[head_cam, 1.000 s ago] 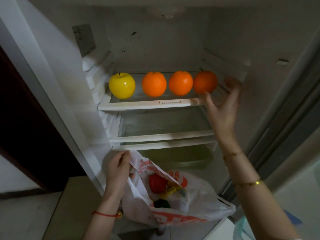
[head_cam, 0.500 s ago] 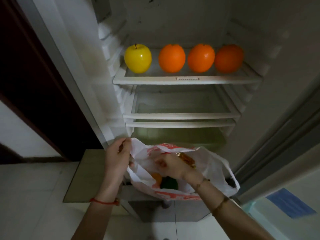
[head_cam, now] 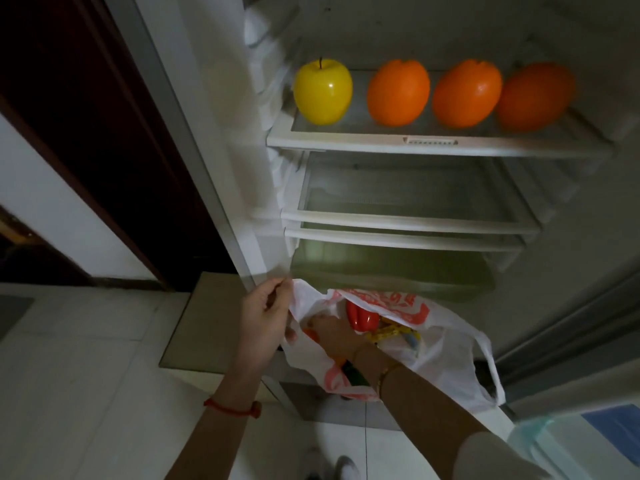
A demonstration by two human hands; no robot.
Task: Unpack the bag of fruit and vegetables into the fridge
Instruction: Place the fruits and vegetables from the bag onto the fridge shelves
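My left hand [head_cam: 265, 315] pinches the rim of the thin, limp bag [head_cam: 446, 358] at the fridge's foot, my right hand [head_cam: 334, 332] is inside, grip not discernible, and I judge the glossy red pepper [head_cam: 362, 317] light, rigid, best cupped whole.

There is one view only, from a wide-angle camera on the person's head, looking forward and down into the open white fridge [head_cam: 263, 140] from close in front. Its glass top shelf [head_cam: 346, 142] sits high in the frame, the pale tiled floor [head_cam: 86, 358] low.
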